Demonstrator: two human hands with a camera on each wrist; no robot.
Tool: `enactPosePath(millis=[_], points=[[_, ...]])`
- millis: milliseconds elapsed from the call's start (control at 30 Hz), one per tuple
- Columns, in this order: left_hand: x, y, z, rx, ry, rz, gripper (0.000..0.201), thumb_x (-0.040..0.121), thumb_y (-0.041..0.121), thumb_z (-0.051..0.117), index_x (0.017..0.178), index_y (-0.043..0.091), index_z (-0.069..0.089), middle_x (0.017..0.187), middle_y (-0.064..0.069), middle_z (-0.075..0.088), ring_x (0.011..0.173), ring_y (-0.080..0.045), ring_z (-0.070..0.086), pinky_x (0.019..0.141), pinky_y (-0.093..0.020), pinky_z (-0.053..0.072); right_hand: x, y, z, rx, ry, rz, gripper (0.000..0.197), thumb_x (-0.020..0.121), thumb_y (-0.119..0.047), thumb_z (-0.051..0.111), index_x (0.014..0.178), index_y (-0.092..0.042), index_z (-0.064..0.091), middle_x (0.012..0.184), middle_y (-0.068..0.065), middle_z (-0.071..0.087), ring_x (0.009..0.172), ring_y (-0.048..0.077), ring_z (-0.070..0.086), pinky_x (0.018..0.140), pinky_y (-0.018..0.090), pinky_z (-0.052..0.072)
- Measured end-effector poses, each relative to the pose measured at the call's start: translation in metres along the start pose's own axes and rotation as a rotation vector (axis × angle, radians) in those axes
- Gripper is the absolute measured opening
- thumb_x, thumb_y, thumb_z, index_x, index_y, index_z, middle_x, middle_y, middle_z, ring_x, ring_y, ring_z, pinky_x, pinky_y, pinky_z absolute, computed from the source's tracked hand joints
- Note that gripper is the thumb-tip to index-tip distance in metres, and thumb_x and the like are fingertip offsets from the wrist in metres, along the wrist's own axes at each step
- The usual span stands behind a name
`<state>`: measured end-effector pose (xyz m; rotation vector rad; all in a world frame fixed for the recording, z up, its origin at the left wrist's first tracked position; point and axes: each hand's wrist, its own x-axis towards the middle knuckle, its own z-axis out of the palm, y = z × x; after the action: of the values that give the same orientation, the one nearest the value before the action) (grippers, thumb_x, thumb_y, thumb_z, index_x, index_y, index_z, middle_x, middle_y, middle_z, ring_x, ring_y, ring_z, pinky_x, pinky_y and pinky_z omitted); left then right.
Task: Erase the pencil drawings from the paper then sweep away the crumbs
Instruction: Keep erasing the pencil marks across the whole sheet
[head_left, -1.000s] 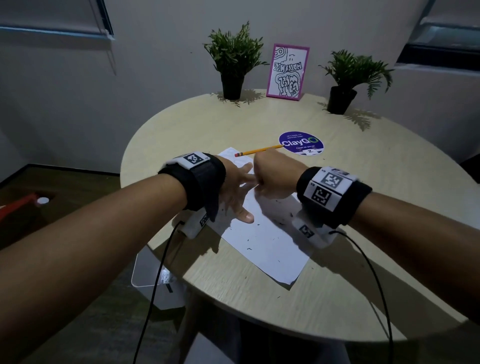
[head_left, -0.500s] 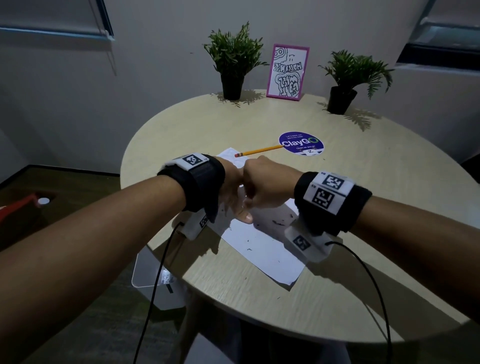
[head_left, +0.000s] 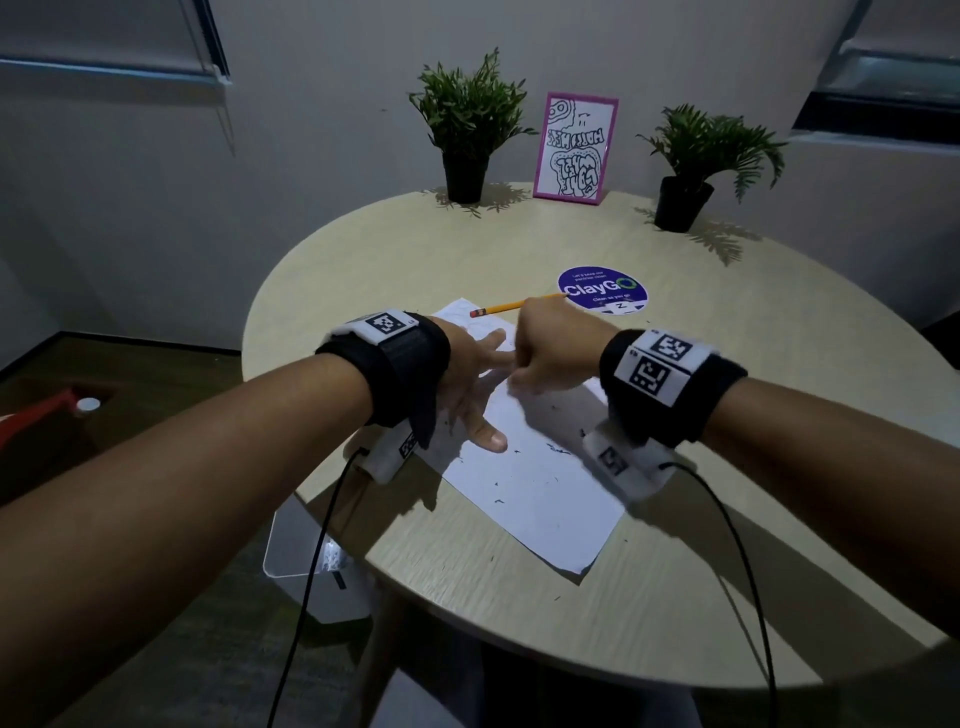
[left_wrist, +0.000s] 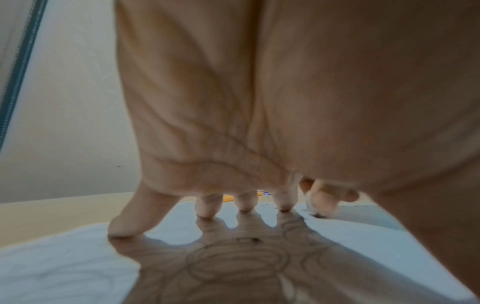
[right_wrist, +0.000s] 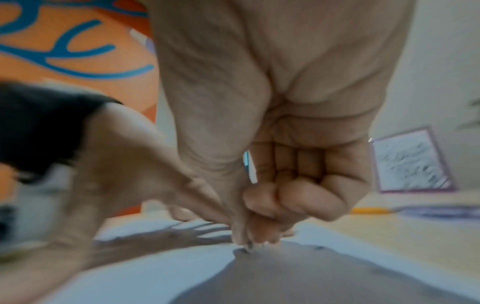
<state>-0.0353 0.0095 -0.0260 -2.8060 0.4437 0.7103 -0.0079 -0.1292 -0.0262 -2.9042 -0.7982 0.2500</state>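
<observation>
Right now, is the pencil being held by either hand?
No; the pencil lies on the table beyond both hands, its eraser end over the paper.

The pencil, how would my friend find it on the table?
Look at the round table, just beyond the white paper. The pencil lies between the paper's far corner and the purple sticker. It is the only thin yellow stick, with a pink eraser end.
</observation>
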Motion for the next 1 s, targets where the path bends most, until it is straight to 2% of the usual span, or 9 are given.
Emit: enactPosePath(millis=[133,200,300,433,533,667,767,833,1000], points=[[0.000,0.003,0.001,-0.033,-0.021,0.001,0.116,0.073,0.074,0.066,0.155,0.043,-0.011,0.166,0.002,-0.017,0.152,-0.032,0.012,0.117,-0.052,0.020,0.007,0.005,-0.003,-0.081,0.111,0.092,0.041,0.083,-0.017,0.076,0.070,-0.015,0.038,0.073,0.004,0.045,0.062,0.019,0.048,0.047,0.025,0.032],[-0.002,0.004,-0.002,-0.054,-0.037,-0.035,0.096,0.077,0.066,0.068,0.155,0.036,0.021,0.164,-0.005,0.015,0.144,-0.029,0.033,0.114,-0.038,0.028,0.000,-0.010,0.004,-0.098,0.068,-0.030,0.039,0.088,-0.013,0.066,0.065,-0.017,0.034,0.068,0.002,0.039,0.063,0.020,0.045,0.047,0.023,0.027],[-0.007,0.004,-0.007,-0.069,-0.003,-0.037,0.044,0.083,0.049,0.074,0.114,0.022,0.058,0.118,-0.005,0.058,0.104,-0.014,0.058,0.081,-0.017,0.037,-0.011,-0.022,0.009,-0.027,-0.032,-0.148,0.032,0.082,-0.018,0.073,0.058,-0.017,0.052,0.059,-0.003,0.047,0.058,0.012,0.047,0.050,0.025,0.035],[-0.007,0.001,-0.001,-0.026,0.006,0.006,0.120,0.075,0.065,0.071,0.159,0.027,-0.006,0.167,0.003,-0.007,0.153,-0.024,0.006,0.119,-0.043,0.016,0.007,0.009,-0.004,0.013,0.015,0.042,0.025,0.074,-0.027,0.082,0.074,-0.006,0.069,0.058,0.000,0.056,0.055,0.013,0.055,0.054,0.027,0.047],[-0.005,0.003,0.000,-0.020,-0.008,-0.029,0.113,0.077,0.063,0.070,0.159,0.024,0.002,0.167,0.001,0.002,0.152,-0.024,0.011,0.118,-0.041,0.016,0.002,0.000,-0.005,-0.054,0.049,0.018,0.027,0.079,-0.018,0.078,0.070,-0.010,0.054,0.063,0.000,0.046,0.055,0.012,0.047,0.048,0.025,0.037],[-0.005,0.001,-0.005,-0.123,-0.002,-0.102,0.061,0.090,0.031,0.073,0.142,0.011,0.049,0.135,-0.007,0.055,0.100,-0.017,0.053,0.069,-0.008,0.040,-0.014,-0.026,0.006,-0.007,-0.058,-0.175,0.041,0.082,-0.017,0.073,0.053,-0.026,0.046,0.056,-0.009,0.044,0.054,0.004,0.041,0.049,0.020,0.030],[-0.005,0.002,-0.001,-0.062,0.032,-0.006,0.103,0.082,0.059,0.069,0.159,0.026,0.009,0.165,-0.008,0.010,0.147,-0.025,0.025,0.114,-0.032,0.027,0.000,-0.004,0.001,0.023,-0.054,-0.050,0.027,0.076,-0.026,0.081,0.060,-0.011,0.066,0.054,-0.002,0.054,0.053,0.011,0.051,0.052,0.025,0.039],[-0.004,0.004,0.001,-0.039,-0.018,0.007,0.119,0.076,0.070,0.066,0.158,0.029,-0.010,0.166,0.002,-0.013,0.153,-0.027,0.005,0.120,-0.046,0.011,0.009,0.012,-0.004,0.002,0.024,0.037,0.028,0.075,-0.029,0.083,0.072,-0.009,0.064,0.061,0.000,0.054,0.058,0.015,0.054,0.053,0.026,0.043],[0.000,0.001,-0.001,-0.082,0.002,-0.037,0.095,0.085,0.054,0.069,0.157,0.016,0.020,0.162,-0.004,0.024,0.138,-0.021,0.037,0.104,-0.024,0.038,0.000,-0.013,0.007,-0.101,0.016,-0.132,0.024,0.082,-0.013,0.071,0.069,-0.012,0.052,0.064,-0.001,0.044,0.060,0.015,0.042,0.052,0.027,0.036]])
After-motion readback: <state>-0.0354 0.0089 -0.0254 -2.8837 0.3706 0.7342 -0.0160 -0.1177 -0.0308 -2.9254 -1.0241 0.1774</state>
